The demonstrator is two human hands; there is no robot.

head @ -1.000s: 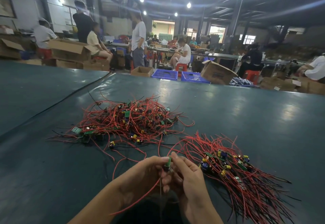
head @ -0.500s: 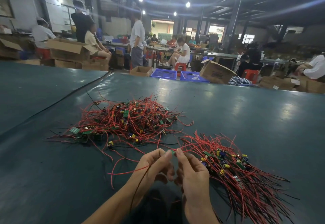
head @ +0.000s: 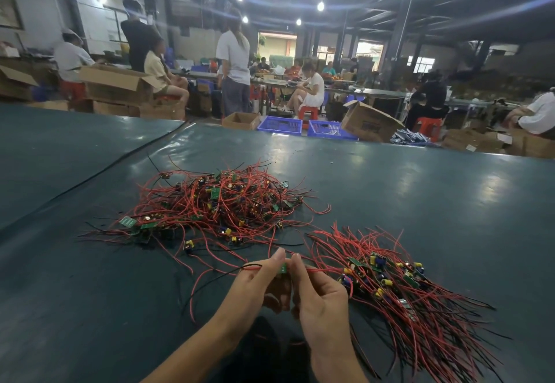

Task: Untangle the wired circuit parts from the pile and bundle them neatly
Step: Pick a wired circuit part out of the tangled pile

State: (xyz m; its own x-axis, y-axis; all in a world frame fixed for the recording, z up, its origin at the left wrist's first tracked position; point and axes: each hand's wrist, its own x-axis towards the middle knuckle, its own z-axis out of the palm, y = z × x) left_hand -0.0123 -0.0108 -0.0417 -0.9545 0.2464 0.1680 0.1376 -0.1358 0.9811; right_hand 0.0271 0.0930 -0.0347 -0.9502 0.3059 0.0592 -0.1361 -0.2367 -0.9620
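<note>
Your L hand [head: 255, 288] & R hand [head: 319, 298] both pinch one small green part [head: 282, 268], its wires [head: 252, 266] trailing left. The neat bundle [head: 420, 307] lies just to the right, R hand nearer. The pile [head: 216, 205] sits farther back.

left hand [head: 255, 289], right hand [head: 322, 301], both curled

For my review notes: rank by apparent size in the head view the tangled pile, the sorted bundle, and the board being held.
Largest, tied: tangled pile and sorted bundle; they look alike, and the bundle is nearer, so unranked.
Smallest: board.
</note>
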